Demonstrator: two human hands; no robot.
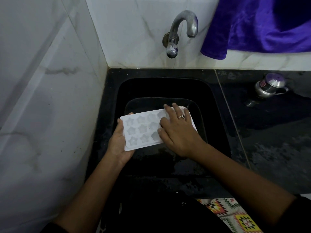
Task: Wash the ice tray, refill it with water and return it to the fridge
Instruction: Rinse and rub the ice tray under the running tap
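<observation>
A white ice tray (pixel 140 130) with star-shaped cells is held level over the black sink (pixel 217 105). My left hand (pixel 119 143) grips its left short end from below, thumb on the rim. My right hand (pixel 178 132), wearing a ring, lies flat on top of the tray's right half, fingers spread over the cells and covering them. The steel tap (pixel 182 30) on the back wall stands above the sink; no water runs from it.
A marble-tiled wall (pixel 47 98) closes the left side. A blue cloth (pixel 257 26) hangs at the upper right. On the wet black counter (pixel 272 140) to the right lies a small steel pot (pixel 270 85). A patterned mat (pixel 235 216) shows below.
</observation>
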